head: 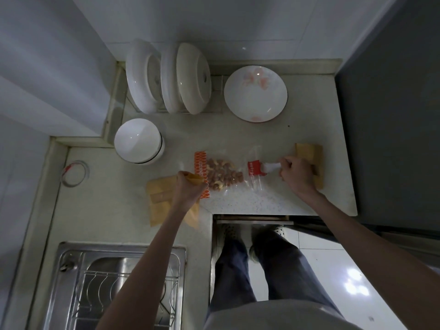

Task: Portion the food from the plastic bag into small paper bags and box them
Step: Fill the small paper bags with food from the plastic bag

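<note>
Plastic bag [223,175] of nuts lying left-right along counter [238,203], mouth rightward; right hand [296,175] pinching its white end, left hand [188,189] gripping paper bag [195,179]

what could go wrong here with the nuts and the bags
1. The right hand pinches the red-and-white end of the plastic bag while it lies flat; if that end opens, the nuts could spill onto the counter.

2. The left hand holds one small paper bag whose mouth does not look open, so pouring may miss.

3. The bag lies near the counter's front edge, so loose nuts might roll to the floor.
</note>
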`<state>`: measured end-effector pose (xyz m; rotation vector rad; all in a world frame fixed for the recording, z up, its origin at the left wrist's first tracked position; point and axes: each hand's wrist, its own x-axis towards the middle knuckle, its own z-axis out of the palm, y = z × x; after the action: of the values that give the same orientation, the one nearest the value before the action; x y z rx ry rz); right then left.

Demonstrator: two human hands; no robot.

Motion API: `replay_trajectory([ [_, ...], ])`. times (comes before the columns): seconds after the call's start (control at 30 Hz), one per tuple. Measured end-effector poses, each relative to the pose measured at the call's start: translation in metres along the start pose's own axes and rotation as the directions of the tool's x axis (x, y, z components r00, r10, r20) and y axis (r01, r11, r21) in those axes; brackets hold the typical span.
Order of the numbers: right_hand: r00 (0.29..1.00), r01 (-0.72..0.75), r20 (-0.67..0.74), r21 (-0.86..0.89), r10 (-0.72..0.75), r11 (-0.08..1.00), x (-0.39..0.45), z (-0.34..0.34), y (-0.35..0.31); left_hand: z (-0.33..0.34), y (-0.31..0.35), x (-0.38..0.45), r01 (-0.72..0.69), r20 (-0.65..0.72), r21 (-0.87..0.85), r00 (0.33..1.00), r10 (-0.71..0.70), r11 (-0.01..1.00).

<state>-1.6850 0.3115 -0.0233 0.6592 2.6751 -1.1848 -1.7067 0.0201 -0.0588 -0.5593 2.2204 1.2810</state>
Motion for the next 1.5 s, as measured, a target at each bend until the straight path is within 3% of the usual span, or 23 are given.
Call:
replay_trajectory([
  [0.17,1.0,0.0,0.009,0.019,0.0,1.0,0.001,0.006,-0.004,0.002,0.0,0.004,-0.017,-0.001,-0.008,1.0,0.017,1.0],
  [0.27,0.995,0.056,0.085,-0.025,-0.054,0.998,-0.002,0.012,-0.012,0.003,0.0,0.004,-0.025,-0.011,0.042,1.0,0.026,0.999],
  [0.6,0.985,0.147,0.111,-0.172,-0.129,0.974,-0.007,0.028,-0.023,0.003,0.008,0.004,-0.035,0.062,0.067,0.998,0.03,0.997],
  [0.87,0.99,0.076,0.126,-0.041,-0.07,0.996,-0.012,0.046,-0.028,0.004,0.009,0.004,-0.013,0.118,0.058,0.993,0.006,0.998],
  [1.27,0.986,0.07,0.15,0.047,-0.076,0.996,-0.017,0.077,-0.037,0.001,0.004,0.003,0.061,0.178,-0.105,0.983,-0.042,0.993],
  [1.37,0.99,0.025,0.138,0.073,-0.035,0.997,-0.015,0.087,-0.034,0.001,0.001,0.004,0.067,0.179,-0.1,0.983,-0.048,0.993],
  [1.5,0.973,-0.07,0.227,0.141,0.036,0.988,-0.01,0.09,-0.035,-0.002,-0.003,0.003,0.058,0.208,-0.168,0.978,-0.022,0.984],
])
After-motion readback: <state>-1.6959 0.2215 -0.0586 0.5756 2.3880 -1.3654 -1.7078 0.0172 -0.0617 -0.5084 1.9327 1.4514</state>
